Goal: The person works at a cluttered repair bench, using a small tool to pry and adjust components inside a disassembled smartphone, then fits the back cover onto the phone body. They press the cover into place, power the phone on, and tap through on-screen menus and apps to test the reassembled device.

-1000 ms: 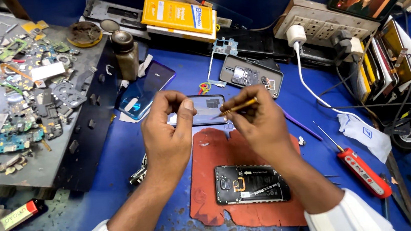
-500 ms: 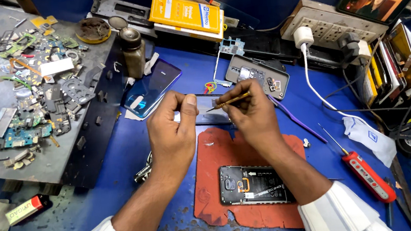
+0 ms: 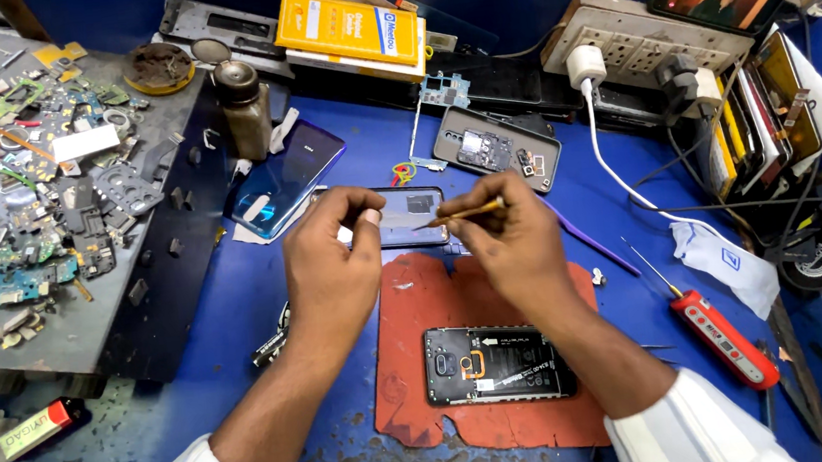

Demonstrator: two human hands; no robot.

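Observation:
My left hand [image 3: 332, 261] and my right hand [image 3: 511, 241] are raised together above a blue workbench. The right hand grips thin brass-coloured tweezers [image 3: 460, 214] whose tip points left towards the left fingertips. The left thumb and forefinger are pinched; anything between them is too small to see. Behind the hands lies a dark phone back cover [image 3: 411, 213]. Near me, an opened phone [image 3: 497, 362] with exposed insides rests on a red-orange mat [image 3: 417, 291].
A grey tray [image 3: 58, 325] of circuit scraps fills the left. A blue glossy back cover [image 3: 285, 178], another opened phone [image 3: 496, 148], a small bottle [image 3: 243, 106], a yellow box [image 3: 351, 28], a power strip [image 3: 644, 43] and a red-handled screwdriver [image 3: 718, 337] surround the mat.
Both hands stay close together above the mat. The view has shifted slightly, so they sit a little lower in the frame. The tweezers still point at the left fingertips.

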